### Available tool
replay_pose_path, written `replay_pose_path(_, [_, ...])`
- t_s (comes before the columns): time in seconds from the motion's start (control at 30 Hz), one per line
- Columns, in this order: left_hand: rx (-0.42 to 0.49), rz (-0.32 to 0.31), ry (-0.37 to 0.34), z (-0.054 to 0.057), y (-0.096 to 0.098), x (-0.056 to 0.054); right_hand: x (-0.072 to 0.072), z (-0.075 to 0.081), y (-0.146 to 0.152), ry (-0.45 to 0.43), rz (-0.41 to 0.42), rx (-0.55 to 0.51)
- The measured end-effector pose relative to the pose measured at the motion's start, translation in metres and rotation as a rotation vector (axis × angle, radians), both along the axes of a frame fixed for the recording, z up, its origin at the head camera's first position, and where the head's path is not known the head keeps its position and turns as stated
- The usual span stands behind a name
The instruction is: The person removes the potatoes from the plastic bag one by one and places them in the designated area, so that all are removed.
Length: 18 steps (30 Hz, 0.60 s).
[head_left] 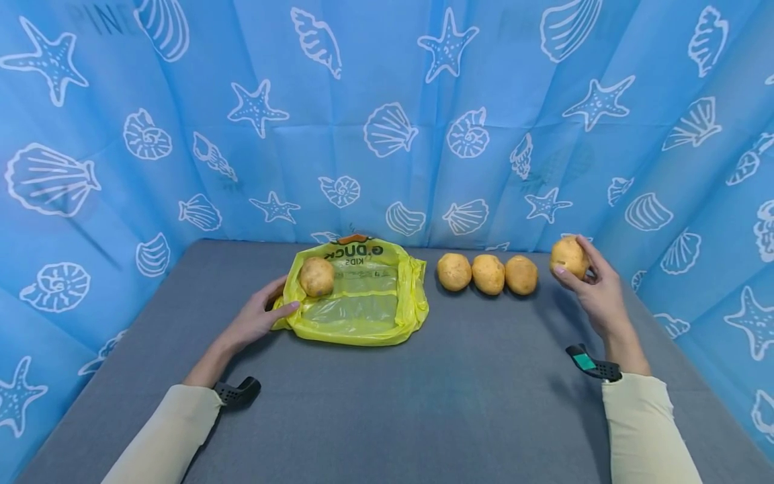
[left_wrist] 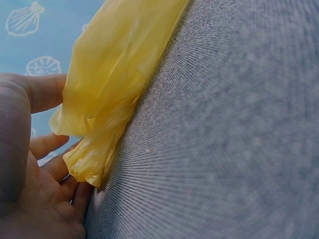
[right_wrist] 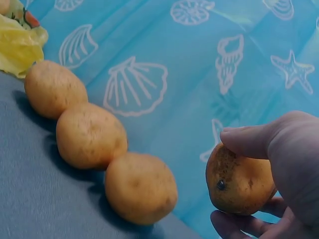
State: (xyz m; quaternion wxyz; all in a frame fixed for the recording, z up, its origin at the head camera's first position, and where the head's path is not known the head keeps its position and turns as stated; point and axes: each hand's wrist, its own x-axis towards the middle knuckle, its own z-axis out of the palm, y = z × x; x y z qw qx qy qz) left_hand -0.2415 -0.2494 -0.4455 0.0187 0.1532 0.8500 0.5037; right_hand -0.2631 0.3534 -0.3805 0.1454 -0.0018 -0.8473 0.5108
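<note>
A yellow plastic bag [head_left: 353, 331] with dark lettering lies spread on the table, its mouth facing up. One potato [head_left: 317, 276] rests inside at the bag's left end. My left hand [head_left: 256, 314] holds that left end, thumb in front and fingers behind; the left wrist view has its gathered yellow corner [left_wrist: 94, 159] between thumb and fingers. On the right, my right hand [head_left: 595, 286] grips another potato [head_left: 568, 257] above the table, thumb on one side and fingers on the other. Dark marks show on this potato [right_wrist: 239, 181] in the right wrist view.
Three potatoes stand in a row between bag and right hand: a left one [head_left: 453, 271], a middle one [head_left: 488, 274] and a right one [head_left: 521, 275]. The grey table [head_left: 411, 410] reaches a blue curtain [head_left: 387, 181] with white shells and starfish behind it and at both sides.
</note>
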Motion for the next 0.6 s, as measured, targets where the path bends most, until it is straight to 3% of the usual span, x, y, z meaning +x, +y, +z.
replay_pose_path(0.13, [-0.002, -0.002, -0.002, -0.001, 0.0, -0.001, -0.001, -0.008, 0.005, -0.039, -0.016, -0.017])
replay_pose_path(0.3, [-0.006, 0.003, -0.006, -0.001, 0.0, -0.001, -0.004, -0.023, 0.01, -0.063, -0.073, 0.034])
replay_pose_path(0.6, [-0.002, 0.002, 0.002, -0.001, 0.001, -0.001, -0.012, -0.051, 0.011, 0.002, -0.151, 0.11])
